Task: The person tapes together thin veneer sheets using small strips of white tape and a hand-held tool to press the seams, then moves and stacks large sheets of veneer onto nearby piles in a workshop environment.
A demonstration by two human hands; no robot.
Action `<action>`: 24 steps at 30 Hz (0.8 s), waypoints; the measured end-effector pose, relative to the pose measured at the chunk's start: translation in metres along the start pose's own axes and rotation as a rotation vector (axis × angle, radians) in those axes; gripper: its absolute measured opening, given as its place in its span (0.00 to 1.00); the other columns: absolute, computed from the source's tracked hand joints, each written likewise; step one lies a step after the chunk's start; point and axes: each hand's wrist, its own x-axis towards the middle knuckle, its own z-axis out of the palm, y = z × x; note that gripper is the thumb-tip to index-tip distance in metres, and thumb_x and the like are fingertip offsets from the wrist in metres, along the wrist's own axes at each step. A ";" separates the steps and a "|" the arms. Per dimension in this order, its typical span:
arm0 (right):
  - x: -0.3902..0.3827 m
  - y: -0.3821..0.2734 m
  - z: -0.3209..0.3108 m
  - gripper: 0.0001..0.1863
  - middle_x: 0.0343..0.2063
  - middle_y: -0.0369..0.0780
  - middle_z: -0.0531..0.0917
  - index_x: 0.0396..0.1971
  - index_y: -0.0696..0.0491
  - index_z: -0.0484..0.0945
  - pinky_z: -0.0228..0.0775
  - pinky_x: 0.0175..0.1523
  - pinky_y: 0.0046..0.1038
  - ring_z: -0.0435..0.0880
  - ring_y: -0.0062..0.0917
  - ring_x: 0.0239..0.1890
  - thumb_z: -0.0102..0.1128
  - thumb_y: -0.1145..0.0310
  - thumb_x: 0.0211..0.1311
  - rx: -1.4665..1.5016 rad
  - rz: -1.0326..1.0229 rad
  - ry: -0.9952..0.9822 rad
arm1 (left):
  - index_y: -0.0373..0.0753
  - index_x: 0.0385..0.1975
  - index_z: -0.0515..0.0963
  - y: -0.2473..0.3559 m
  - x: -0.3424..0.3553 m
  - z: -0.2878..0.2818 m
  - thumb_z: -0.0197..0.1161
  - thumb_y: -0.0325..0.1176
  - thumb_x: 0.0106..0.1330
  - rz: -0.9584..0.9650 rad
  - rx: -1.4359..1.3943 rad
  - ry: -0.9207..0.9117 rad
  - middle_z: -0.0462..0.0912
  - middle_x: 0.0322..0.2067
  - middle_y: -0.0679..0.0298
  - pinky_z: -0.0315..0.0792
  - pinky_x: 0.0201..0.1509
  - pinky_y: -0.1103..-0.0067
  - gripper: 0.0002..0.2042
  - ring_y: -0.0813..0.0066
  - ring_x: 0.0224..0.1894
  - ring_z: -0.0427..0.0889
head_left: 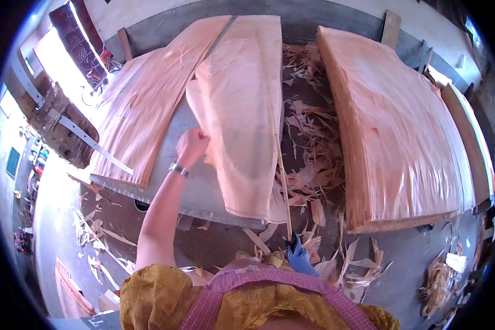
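Observation:
My bare left hand, with a wristwatch on the wrist, is closed at the left edge of a pale wood veneer sheet. That edge is lifted and curls beside my fingers. The sheet lies on a low grey table, its near end by the table's front edge. My right hand, in a blue glove, is low in front of me, closed around the near end of a long thin stick. The stick runs away from me along the sheet's right side.
Another veneer stack lies left on the table, with a perforated metal strip over its near corner. A thick veneer stack stands at the right. Torn veneer scraps fill the gap between and litter the floor.

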 end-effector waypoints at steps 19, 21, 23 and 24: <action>0.029 -0.033 0.017 0.19 0.32 0.51 0.83 0.52 0.51 0.71 0.73 0.39 0.49 0.82 0.51 0.35 0.50 0.55 0.68 0.160 0.213 0.037 | 0.38 0.25 0.83 0.317 -0.066 0.240 0.62 0.32 0.51 0.703 0.103 -0.330 0.85 0.28 0.53 0.77 0.40 0.68 0.06 0.58 0.36 0.86; 0.032 -0.031 0.026 0.19 0.33 0.51 0.83 0.51 0.51 0.72 0.73 0.39 0.48 0.82 0.50 0.35 0.50 0.55 0.67 0.153 0.224 0.055 | 0.36 0.25 0.81 0.321 -0.073 0.259 0.60 0.33 0.51 0.723 0.070 -0.362 0.84 0.27 0.52 0.76 0.39 0.66 0.08 0.56 0.34 0.85; 0.035 -0.033 0.031 0.19 0.34 0.50 0.83 0.51 0.51 0.72 0.73 0.39 0.48 0.82 0.50 0.35 0.50 0.56 0.67 0.144 0.235 0.067 | 0.34 0.24 0.79 0.322 -0.078 0.272 0.59 0.34 0.50 0.738 0.037 -0.395 0.83 0.26 0.51 0.76 0.38 0.63 0.09 0.54 0.33 0.84; 0.039 -0.042 0.027 0.18 0.33 0.51 0.83 0.50 0.51 0.72 0.73 0.40 0.47 0.82 0.50 0.36 0.51 0.57 0.67 0.126 0.254 0.051 | 0.34 0.25 0.79 0.321 -0.080 0.277 0.58 0.34 0.50 0.735 0.028 -0.426 0.83 0.26 0.51 0.75 0.38 0.63 0.09 0.54 0.33 0.84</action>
